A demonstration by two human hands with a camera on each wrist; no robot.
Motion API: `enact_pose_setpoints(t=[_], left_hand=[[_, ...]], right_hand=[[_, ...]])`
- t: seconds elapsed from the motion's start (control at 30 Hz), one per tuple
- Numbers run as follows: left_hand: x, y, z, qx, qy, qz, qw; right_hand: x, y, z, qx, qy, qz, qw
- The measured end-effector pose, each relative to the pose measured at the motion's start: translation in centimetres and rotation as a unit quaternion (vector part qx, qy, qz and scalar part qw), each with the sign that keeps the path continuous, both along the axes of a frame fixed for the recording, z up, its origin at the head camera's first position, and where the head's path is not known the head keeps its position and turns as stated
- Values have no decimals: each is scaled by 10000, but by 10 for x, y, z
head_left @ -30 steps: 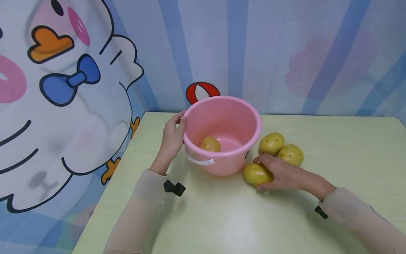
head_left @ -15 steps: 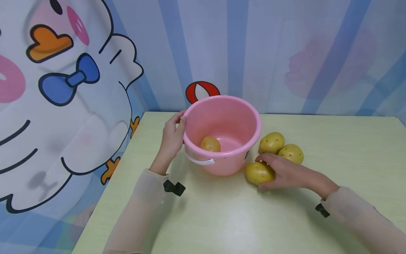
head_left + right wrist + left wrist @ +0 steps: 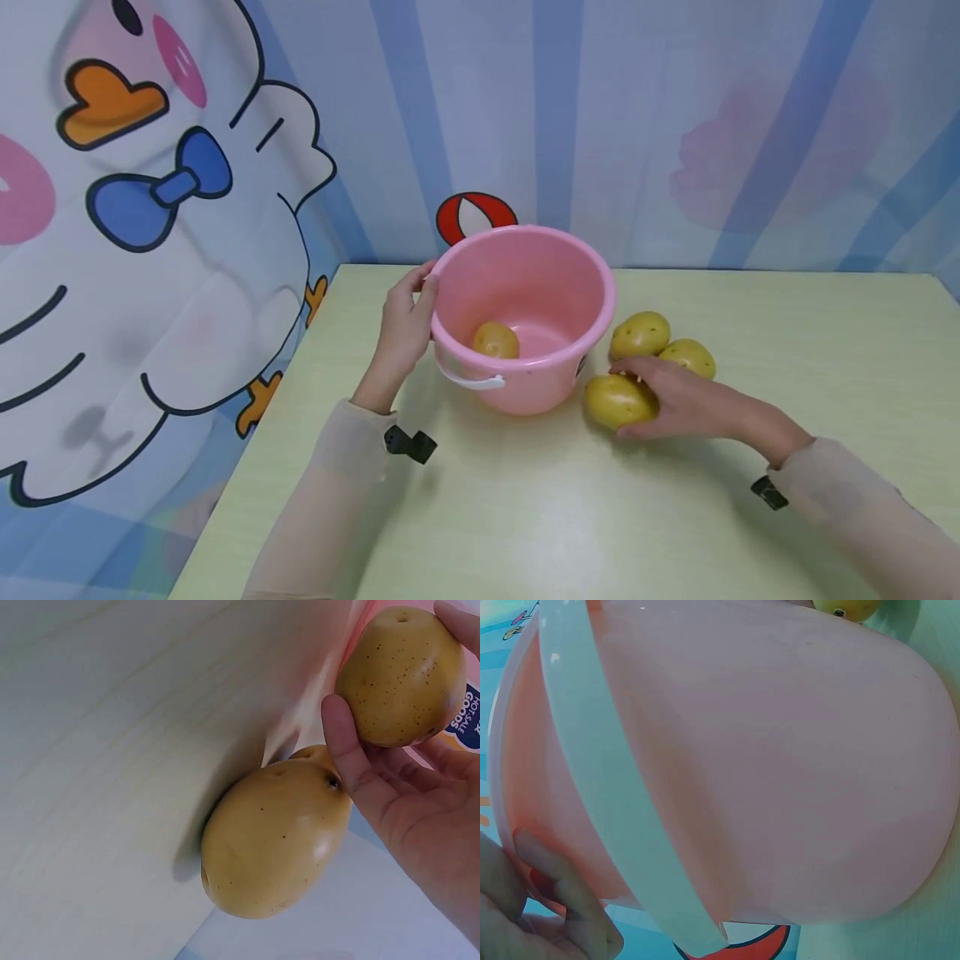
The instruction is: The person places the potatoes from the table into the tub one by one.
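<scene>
A pink bucket (image 3: 536, 393) stands on the table with one potato (image 3: 496, 340) inside. My left hand (image 3: 405, 321) grips the bucket's rim on its left side; the left wrist view shows fingers (image 3: 547, 859) curled at that rim, beside the white handle (image 3: 619, 776). To the right of the bucket, my right hand (image 3: 693, 406) holds a potato (image 3: 618, 402) between thumb and fingers. Whether that potato touches the table, I cannot tell. Just behind it lie two more potatoes, one (image 3: 640, 335) nearer the bucket and one (image 3: 692, 357) partly hidden by my hand.
The pale table (image 3: 510, 517) ends at a blue striped wall (image 3: 637, 125) behind the bucket. A wall with a cartoon bird (image 3: 225, 292) borders it on the left. A printed label (image 3: 466, 720) shows on the bucket's side in the right wrist view.
My right hand and its potato have shifted slightly right and away from me, leaving a wider gap to the bucket. My left hand keeps its grip on the rim.
</scene>
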State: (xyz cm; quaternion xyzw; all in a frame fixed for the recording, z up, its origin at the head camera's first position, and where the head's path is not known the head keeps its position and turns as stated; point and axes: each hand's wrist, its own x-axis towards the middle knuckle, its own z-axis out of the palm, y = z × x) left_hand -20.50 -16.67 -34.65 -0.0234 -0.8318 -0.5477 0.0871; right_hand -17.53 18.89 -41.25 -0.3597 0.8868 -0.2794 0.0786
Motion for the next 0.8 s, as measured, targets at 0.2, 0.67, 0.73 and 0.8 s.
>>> enact_pose_setpoints(t=[0.2,0.67,0.73,0.8], left_hand=[[1,0,1,2,7,-9,10000],[0,0,-1,44,1,17,10000],[-1,0,-1,41,-9,48,10000],[-1,1,-1,39,-21,71,10000]], right_hand=[[-1,4,3,-167,156,11,9997],[-6,11,17,-271,276,0,9993],[-6,13,19,-292,168,8,9994],[-6,14,21,-317,83,28,9995]])
